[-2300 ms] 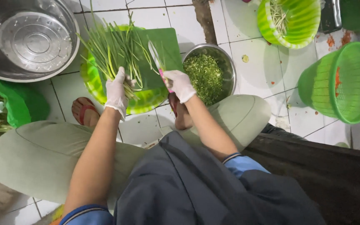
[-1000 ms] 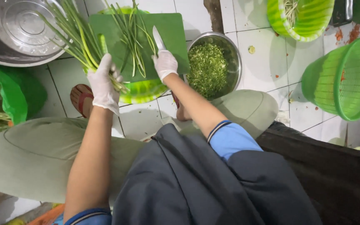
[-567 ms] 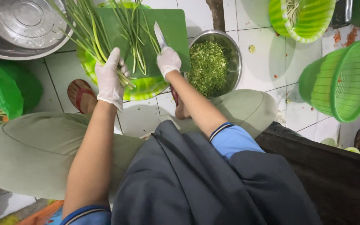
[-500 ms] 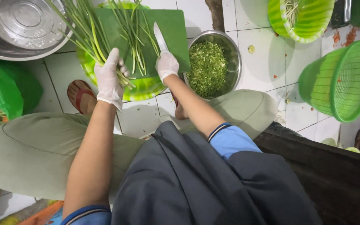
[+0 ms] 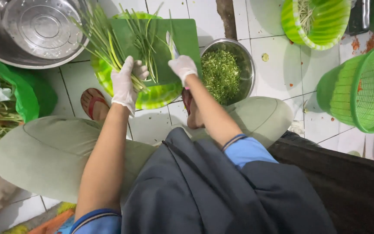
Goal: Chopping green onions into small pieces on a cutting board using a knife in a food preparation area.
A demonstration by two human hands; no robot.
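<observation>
Head view: left hand (image 5: 125, 84) fingers pinching a bunch of green stalks (image 5: 104, 41) on the cutting board (image 5: 187, 39); right hand (image 5: 182, 67) fingers wrapped around a knife (image 5: 172, 43). Steel bowl (image 5: 247, 58) nearly full of chopped greens; stalks on board still whole.

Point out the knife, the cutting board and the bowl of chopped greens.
knife (image 5: 172, 44), head view, on the blade
cutting board (image 5: 187, 37), head view, on its bare right part
bowl of chopped greens (image 5: 248, 64), head view, on its metal rim
</observation>
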